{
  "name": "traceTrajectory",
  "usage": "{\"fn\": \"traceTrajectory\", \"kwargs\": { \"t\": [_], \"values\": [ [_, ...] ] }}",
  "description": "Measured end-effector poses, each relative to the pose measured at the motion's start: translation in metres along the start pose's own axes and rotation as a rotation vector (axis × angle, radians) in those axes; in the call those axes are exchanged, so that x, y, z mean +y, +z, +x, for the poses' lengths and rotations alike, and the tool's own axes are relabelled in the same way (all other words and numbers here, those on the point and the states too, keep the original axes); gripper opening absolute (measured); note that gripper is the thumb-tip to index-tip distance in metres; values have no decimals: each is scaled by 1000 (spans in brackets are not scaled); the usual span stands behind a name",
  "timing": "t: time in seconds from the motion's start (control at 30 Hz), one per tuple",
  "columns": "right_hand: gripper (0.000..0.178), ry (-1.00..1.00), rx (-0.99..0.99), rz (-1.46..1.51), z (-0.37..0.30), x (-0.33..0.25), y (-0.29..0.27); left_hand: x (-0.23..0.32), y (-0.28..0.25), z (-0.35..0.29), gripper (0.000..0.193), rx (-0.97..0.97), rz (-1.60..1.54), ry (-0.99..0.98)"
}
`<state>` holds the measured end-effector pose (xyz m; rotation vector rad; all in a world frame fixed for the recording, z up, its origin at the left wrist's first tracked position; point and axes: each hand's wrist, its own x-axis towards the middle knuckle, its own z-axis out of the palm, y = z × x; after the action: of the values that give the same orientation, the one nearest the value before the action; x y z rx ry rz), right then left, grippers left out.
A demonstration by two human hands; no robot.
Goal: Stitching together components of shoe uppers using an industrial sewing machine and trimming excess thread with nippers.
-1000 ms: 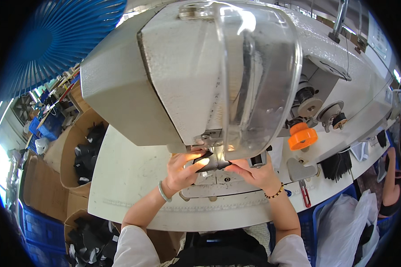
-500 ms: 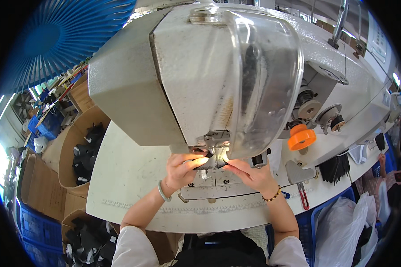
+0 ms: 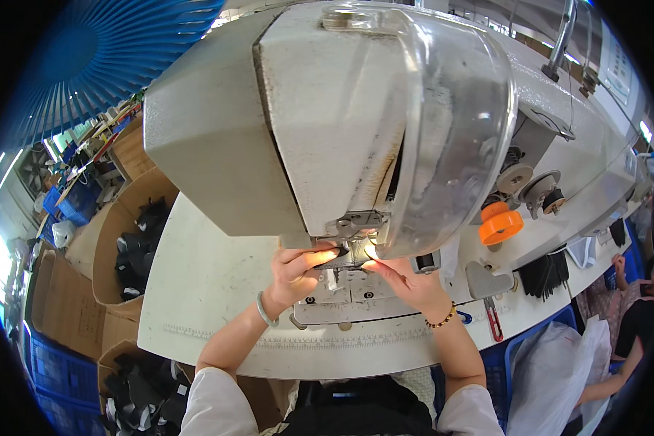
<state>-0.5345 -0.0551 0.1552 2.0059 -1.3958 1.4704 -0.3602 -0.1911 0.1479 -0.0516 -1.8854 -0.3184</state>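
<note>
My left hand (image 3: 292, 276) and my right hand (image 3: 413, 285) meet under the head of a large white sewing machine (image 3: 209, 156). Between them is a small dark fabric piece (image 3: 350, 259), lit by a lamp near the needle area. The left fingers pinch its left end, while the right thumb and fingers close on its right end. Machine parts hide its far side and some fingertips. Just in front of the piece lies the metal plate (image 3: 334, 311) in the tabletop.
Right of my right hand lie red-handled snips (image 3: 494, 320) and a stack of black strips (image 3: 545, 276). An orange knob (image 3: 501, 223) juts from the machine. Cardboard boxes (image 3: 103, 256) with black pieces stand left. At right, a co-worker's arm (image 3: 614, 384) reaches beside plastic bags (image 3: 541, 385).
The fabric piece and both hands have shifted slightly within the machine's working area. The machine head appears a little larger in view. A co-worker's arm has come down beside the plastic bags.
</note>
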Motion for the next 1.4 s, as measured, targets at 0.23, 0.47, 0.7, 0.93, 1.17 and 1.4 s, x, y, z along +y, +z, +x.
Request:
{"fn": "traceTrajectory", "kwargs": {
  "t": [0.23, 0.47, 0.7, 0.93, 1.17, 1.4],
  "values": [
    [25, -7, 23, -43, -2, -3, 3, -5, -3, -2, 43, -27, -40, 16],
    [24, 39, 15, -3, -2, -3, 1, -6, -3, -3, 45, -49, -50, -7],
    [15, 207, -44, 60, -2, -6, 4, -4, -2, -5, 41, -25, -97, -122],
    [15, 125, -2, 5, 8, -13, 2, -3, 0, -6, 39, 1, -123, -330],
    [20, 66, 2, -10, 4, -10, 3, -8, 1, -7, 39, -8, -125, -301],
    [20, 120, 73, 68, 2, -7, 10, -8, 2, -6, 38, -14, -91, -354]
  ]
}}
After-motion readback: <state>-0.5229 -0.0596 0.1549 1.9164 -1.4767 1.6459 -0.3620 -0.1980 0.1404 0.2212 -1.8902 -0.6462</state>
